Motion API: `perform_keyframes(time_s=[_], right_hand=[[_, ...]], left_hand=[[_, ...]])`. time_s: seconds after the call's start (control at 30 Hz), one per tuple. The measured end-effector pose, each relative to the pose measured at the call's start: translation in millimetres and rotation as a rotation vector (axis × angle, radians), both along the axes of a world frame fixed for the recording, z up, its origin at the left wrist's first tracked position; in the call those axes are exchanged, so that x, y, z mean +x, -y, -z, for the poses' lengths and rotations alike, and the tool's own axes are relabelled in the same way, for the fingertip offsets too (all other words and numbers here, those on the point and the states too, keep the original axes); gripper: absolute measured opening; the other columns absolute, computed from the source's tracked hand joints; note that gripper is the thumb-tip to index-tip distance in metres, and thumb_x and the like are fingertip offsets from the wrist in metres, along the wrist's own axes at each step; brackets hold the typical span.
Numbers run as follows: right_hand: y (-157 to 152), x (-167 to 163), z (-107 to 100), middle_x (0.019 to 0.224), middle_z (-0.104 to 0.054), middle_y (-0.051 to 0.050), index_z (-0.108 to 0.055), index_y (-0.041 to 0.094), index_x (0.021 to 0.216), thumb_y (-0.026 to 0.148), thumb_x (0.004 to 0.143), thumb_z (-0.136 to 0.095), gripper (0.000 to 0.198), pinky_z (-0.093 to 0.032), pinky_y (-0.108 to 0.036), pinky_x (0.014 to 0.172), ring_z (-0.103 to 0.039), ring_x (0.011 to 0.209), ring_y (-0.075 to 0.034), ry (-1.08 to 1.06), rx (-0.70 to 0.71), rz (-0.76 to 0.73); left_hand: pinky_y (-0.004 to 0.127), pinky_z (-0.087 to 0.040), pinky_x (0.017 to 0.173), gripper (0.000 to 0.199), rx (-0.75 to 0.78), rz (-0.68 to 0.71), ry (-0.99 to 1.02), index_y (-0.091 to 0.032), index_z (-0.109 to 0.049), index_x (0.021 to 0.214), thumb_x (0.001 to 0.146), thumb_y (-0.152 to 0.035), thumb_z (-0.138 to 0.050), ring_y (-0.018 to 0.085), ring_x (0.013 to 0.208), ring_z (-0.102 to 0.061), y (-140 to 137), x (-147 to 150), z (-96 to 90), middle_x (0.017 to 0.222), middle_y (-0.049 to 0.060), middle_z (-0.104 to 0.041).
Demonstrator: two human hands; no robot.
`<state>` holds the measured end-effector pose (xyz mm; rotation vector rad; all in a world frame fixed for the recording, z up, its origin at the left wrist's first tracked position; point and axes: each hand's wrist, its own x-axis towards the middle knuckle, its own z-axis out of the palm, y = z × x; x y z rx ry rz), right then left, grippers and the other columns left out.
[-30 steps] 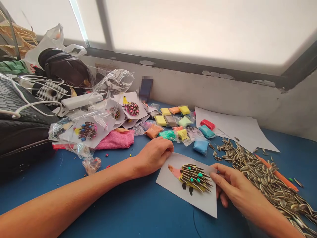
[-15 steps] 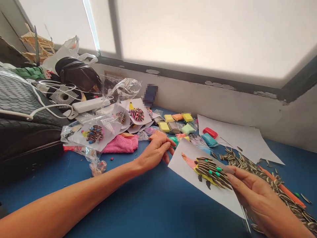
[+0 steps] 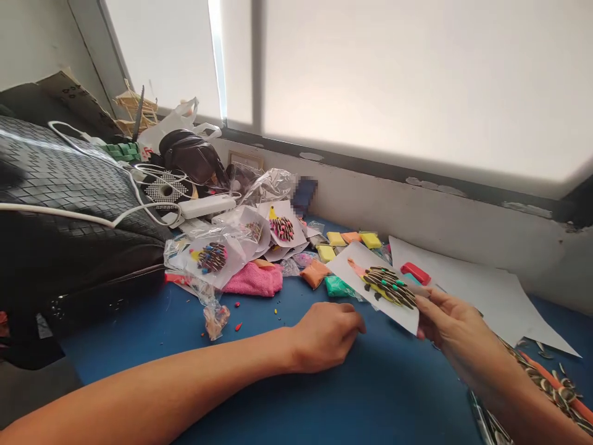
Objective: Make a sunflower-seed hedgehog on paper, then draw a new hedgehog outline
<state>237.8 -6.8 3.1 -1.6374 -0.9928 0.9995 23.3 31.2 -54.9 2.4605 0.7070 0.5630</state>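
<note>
Hedgehog card (image 3: 347, 271) held up in the right hand (image 3: 456, 321)

Right of centre, tilted over the blue table (image 3: 398, 395); pinched at its right edge between thumb and fingers, most of those fingers hidden behind. On it, a hedgehog (image 3: 391, 288) with striped seed spines and green dots, snout to the left. Just beside, nearer and to the left, the left hand (image 3: 327, 337): loosely curled, knuckles up, fingertips tucked out of sight; impossible to tell whether pinching anything. Beyond the card, partly covered by it, wrapped packets (image 3: 314, 273); to their right, a red packet (image 3: 416, 272) by white sheets (image 3: 491, 296). Farther left, a pink cloth (image 3: 254, 280), then another hedgehog picture (image 3: 213, 256), blurred under clear plastic (image 3: 234, 230). At near right, seeds (image 3: 563, 392), largely cut off by forearm and edge of view. Near them, something metallic (image 3: 482, 415), hard to make out.
</note>
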Motion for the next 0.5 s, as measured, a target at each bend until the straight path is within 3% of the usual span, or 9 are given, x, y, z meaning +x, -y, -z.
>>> perform_keyframes(time_s=[0.07, 0.13, 0.5], right_hand=[[-24, -5, 0, 0.107, -0.070, -0.004, -0.065, 0.017, 0.119, 0.040, 0.096, -0.065, 0.033, -0.058, -0.033, 0.072, -0.068, 0.083, -0.014, 0.005, -0.027, -0.027], [-48, -14, 1, 0.128, -0.065, -0.009, -0.061, 0.019, 0.130, 0.039, 0.097, -0.065, 0.039, -0.058, -0.043, 0.087, -0.068, 0.105, -0.021, 0.001, -0.039, -0.040], [-127, -58, 12, 0.132, -0.064, -0.009, -0.060, 0.019, 0.132, 0.039, 0.096, -0.065, 0.041, -0.057, -0.046, 0.091, -0.066, 0.110, -0.023, -0.037, -0.040, 0.024]], left_hand=[[0.032, -0.054, 0.084, 0.023, 0.045, 0.002, -0.040, -0.017, -0.070, 0.106, 0.092, -0.010, -0.054, 0.024, 0.092, -0.071, -1, 0, -1.4, 0.104, 0.009, -0.073], [0.030, -0.054, 0.083, 0.021, 0.085, 0.010, -0.073, -0.017, -0.070, 0.107, 0.094, -0.011, -0.054, 0.023, 0.091, -0.070, -1, 0, -3.1, 0.103, 0.008, -0.073], [0.028, -0.052, 0.074, 0.019, 0.191, 0.041, -0.180, -0.018, -0.067, 0.109, 0.095, -0.015, -0.055, 0.021, 0.086, -0.068, -2, 0, -7.3, 0.100, 0.007, -0.071]])
